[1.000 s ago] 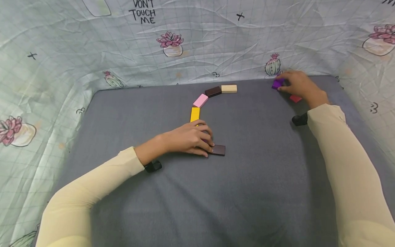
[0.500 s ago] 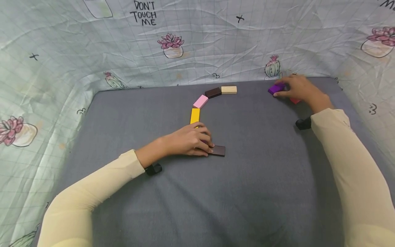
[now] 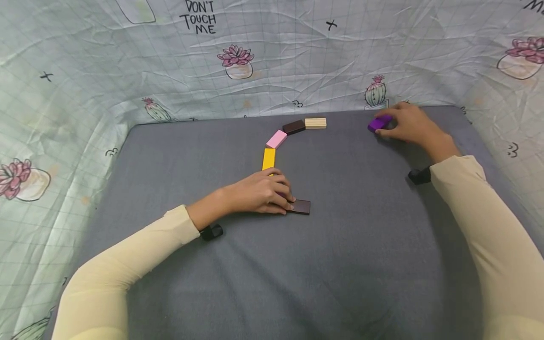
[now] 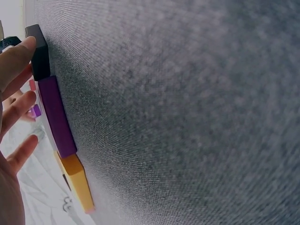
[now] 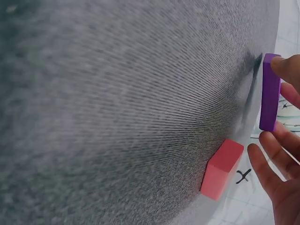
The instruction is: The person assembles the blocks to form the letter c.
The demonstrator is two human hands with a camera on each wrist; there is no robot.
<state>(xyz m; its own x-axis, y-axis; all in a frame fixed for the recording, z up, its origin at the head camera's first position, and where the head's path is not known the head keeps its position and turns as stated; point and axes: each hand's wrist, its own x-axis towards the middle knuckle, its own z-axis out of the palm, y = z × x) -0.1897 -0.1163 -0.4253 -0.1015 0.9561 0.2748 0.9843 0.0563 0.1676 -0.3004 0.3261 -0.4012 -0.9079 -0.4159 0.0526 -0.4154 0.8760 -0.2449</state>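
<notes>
My left hand [image 3: 261, 191] pinches the left end of a dark brown block [image 3: 301, 207] with thumb and index finger. Its other fingers reach over a purple block [image 4: 57, 115], mostly covered in the head view. From there a curved row runs away: a yellow block [image 3: 268, 159], a pink block [image 3: 276, 139], another dark brown block [image 3: 294, 127] and a plain wooden block [image 3: 315, 123]. At the back right, my right hand [image 3: 410, 123] grips a second purple block [image 3: 379, 123] between thumb and fingers. In the right wrist view, its shadow falls apart from it.
A red block [image 5: 222, 168] lies on the grey cloth near my right hand; the hand hides it in the head view. Behind the grey surface [image 3: 340, 264] rises a patterned curtain [image 3: 289, 56], which also hangs at both sides.
My right hand has shifted slightly left and toward me with the purple block, now covering the red one in the head view. The left hand has stayed in place.
</notes>
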